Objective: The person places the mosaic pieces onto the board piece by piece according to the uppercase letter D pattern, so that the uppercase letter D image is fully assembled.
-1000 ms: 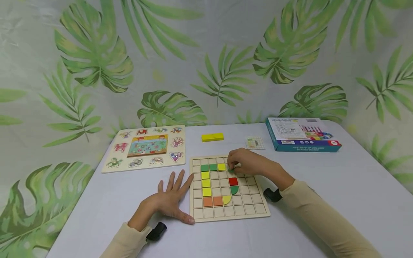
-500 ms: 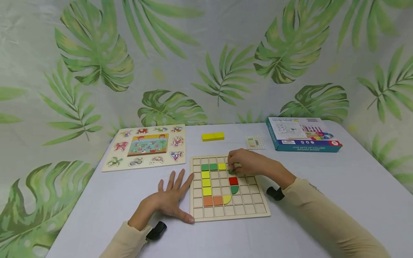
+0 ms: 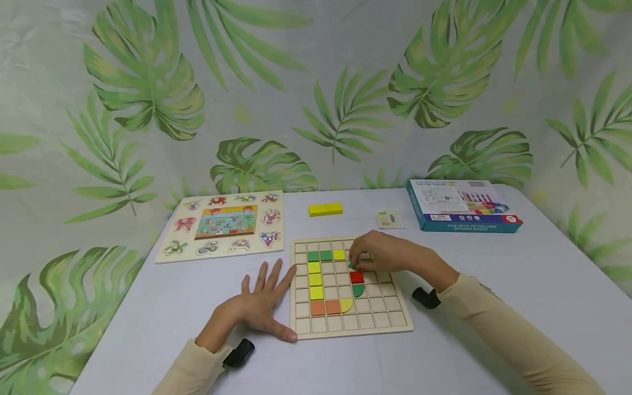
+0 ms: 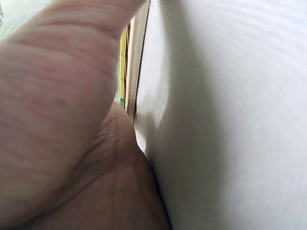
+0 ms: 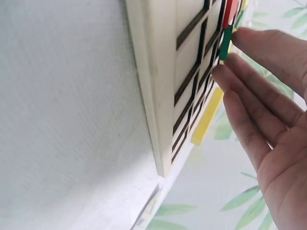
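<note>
My left hand lies with spread fingers at the left edge of a square wooden grid board, thumb and forefinger along its rim. My right hand is over the board's upper right part. Its thumb and fingertips pinch a small green tile at a cell just above the red square tile. Below the red one sit a green quarter-round tile and a yellow quarter-round tile. Orange, yellow and green square tiles fill cells down the left and across the top.
Behind the board lie a yellow block and a small printed pattern card. A wooden animal puzzle lies at the back left. A teal-sided box stands at the back right.
My right hand has shifted slightly toward me, and the green tile at its fingertips shows more now, closer to the red one. The left hand has stayed in place.
</note>
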`<state>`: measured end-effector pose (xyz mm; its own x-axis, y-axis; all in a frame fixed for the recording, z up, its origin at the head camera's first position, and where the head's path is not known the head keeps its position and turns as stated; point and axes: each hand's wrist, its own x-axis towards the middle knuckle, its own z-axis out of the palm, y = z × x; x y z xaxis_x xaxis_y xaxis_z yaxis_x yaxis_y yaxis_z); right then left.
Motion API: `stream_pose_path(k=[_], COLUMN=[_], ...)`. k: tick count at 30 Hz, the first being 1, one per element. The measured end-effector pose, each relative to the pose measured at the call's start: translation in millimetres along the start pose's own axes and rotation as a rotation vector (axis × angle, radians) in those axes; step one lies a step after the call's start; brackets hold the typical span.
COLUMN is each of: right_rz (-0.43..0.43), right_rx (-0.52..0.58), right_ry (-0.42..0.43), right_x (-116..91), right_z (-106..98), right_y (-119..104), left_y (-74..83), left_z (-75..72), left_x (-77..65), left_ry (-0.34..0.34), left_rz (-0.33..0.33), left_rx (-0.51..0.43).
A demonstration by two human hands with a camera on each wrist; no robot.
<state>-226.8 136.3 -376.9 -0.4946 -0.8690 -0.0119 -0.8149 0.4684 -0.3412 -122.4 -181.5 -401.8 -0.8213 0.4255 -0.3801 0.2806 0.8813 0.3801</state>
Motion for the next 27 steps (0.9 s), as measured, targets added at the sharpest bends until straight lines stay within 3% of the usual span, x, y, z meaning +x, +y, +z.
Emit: stream_pose_path(k=[15,20,27], right_rz=[0.039,0.085,0.083], right_rx=[0.029,-0.008,-0.063], right_ry=[0.019,-0.007,-0.006], right_x=[0,-4,-14], right_z=[7,7,10], right_y=[-3,-10,-14], left_y=[-3.5,-3.5,-7.2], left_z=[1.4,2.0,3.2], left_x=[1.9,1.0,0.7], left_ry=[-0.015,0.003,0.004], left_rz=[0.003,-0.003,-0.006], left_rx=[-0.013,0.008,-0.014])
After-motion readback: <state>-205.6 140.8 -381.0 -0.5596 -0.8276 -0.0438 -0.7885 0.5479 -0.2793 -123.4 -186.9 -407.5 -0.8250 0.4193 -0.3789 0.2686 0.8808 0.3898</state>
